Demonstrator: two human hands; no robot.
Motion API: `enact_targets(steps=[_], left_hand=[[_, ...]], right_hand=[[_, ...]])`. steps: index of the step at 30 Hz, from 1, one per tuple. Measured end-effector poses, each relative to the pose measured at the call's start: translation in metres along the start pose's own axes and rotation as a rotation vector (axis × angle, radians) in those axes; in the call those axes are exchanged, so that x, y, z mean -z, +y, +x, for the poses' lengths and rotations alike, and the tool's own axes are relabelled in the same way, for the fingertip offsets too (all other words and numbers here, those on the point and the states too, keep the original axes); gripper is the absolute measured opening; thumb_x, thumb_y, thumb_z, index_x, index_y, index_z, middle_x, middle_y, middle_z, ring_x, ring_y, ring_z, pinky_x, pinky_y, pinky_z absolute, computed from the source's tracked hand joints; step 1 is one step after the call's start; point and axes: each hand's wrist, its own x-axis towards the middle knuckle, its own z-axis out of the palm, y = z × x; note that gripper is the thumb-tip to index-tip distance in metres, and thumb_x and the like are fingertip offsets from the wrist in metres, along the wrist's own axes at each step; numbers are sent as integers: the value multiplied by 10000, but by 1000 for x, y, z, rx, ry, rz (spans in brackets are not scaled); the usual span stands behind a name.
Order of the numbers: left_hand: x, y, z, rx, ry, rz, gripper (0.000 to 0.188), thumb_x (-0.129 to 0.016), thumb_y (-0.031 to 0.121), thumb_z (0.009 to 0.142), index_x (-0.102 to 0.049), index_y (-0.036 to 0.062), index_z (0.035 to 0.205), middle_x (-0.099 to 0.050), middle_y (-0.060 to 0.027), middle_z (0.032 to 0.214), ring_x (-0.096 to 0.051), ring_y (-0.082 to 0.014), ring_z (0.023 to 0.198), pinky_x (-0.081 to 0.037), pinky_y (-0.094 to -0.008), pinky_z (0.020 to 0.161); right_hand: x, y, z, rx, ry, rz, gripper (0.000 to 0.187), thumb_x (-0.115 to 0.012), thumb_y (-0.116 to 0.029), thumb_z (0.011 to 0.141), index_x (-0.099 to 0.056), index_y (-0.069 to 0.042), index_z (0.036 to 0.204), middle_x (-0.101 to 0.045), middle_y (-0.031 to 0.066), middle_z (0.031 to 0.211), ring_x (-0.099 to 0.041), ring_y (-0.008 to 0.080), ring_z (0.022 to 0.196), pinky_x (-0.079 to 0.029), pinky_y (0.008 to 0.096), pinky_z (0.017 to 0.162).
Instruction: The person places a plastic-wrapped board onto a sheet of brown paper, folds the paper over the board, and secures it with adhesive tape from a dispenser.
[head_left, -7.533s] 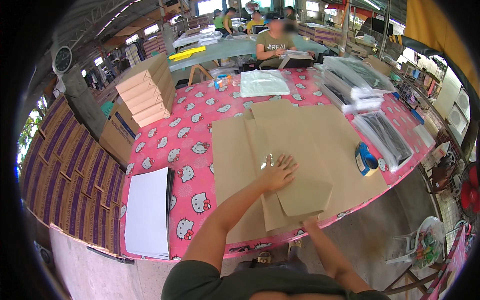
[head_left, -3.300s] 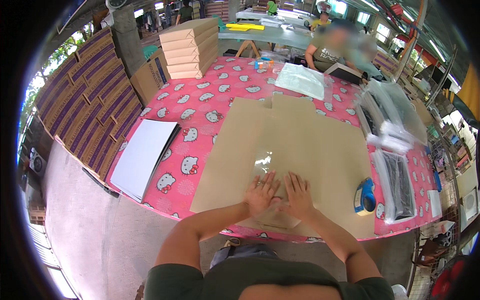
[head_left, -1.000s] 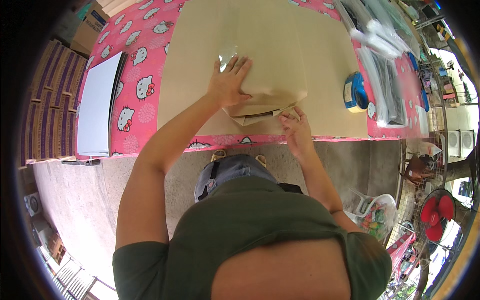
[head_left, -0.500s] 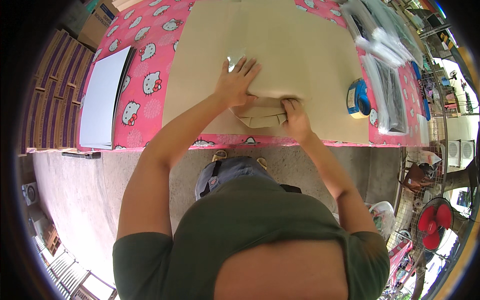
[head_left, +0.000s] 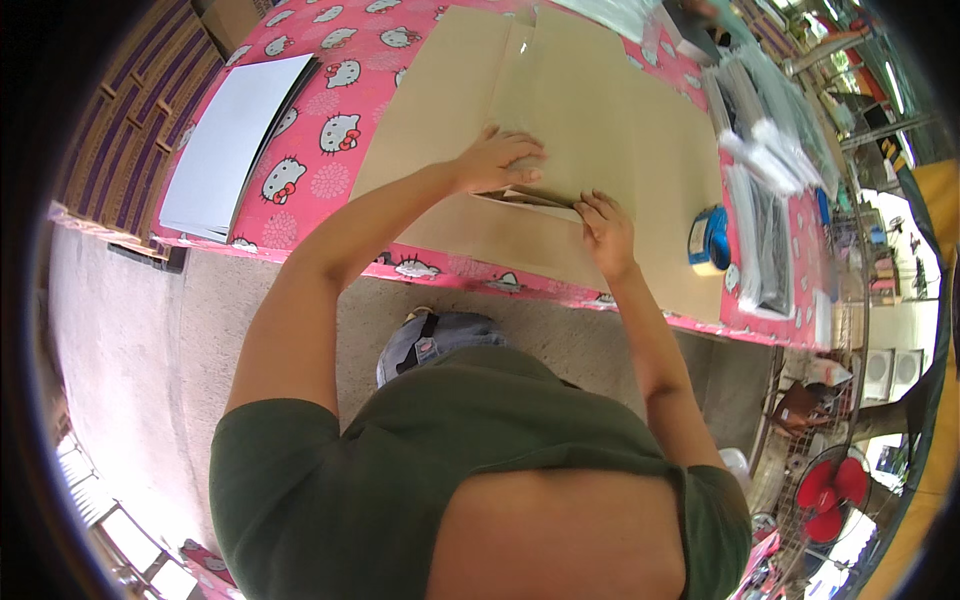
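Pink tablecloth [head_left: 325,105], paper flap [head_left: 545,208] now drawn inward

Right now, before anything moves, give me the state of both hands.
Left hand: open, fingers loosely bent, at the folded brown paper.
Right hand: fingers bent at the same paper; whether they grip it cannot be told.

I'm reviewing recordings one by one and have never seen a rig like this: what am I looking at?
No machine: a person works bare-handed, seen from a fisheye camera on their own head, which bends straight edges. Folded brown paper, gaping near the hands, lies on a pink patterned tablecloth. The left hand is over the paper; the right hand appears to pinch the opening's edge. White-topped sheets lie to the left; a blue tape dispenser and clear plastic packs to the right.
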Motion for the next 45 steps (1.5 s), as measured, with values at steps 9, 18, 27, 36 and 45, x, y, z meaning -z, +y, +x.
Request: enact_targets(steps=[9,18,27,36,45], left_hand=[[-22,19,-19,-122,272,-36,253,-725,216,665,-603,103,856,-555,-19,836,-486,-229,878,-353,-380,834],[-26,29,1,152,537,-282,182,-743,175,607,-600,67,639,-560,-32,651,-519,-214,735,-421,-333,646],[-30,33,8,396,375,-115,277,-748,224,601,-583,53,743,-561,-70,785,-523,-212,786,-401,-359,641],[-18,50,36,864,351,-5,943,-827,319,430,-335,223,1229,-227,-104,1300,-259,-341,1174,-286,-486,908],[-23,38,44,954,364,-52,1070,-837,242,405,-256,242,1303,-202,-121,1362,-249,-372,1218,-340,-511,920]], right_hand=[[3,4,9,-178,-98,78,96,-614,-98,737,-629,-70,827,-639,70,871,-621,246,749,-499,330,624],[16,24,50,-210,-325,100,127,-652,-213,736,-655,-89,763,-636,48,758,-601,231,622,-460,334,541],[-10,51,66,-196,-157,312,443,-775,-389,562,-530,-68,744,-505,54,694,-473,199,499,-405,337,513],[-13,57,37,-403,29,256,457,-808,-339,553,-546,-41,779,-526,102,798,-497,214,667,-414,342,592],[95,163,-117,-895,-5,-437,792,-790,-266,597,-350,-68,1226,-545,176,1035,-506,368,985,-371,419,895]])
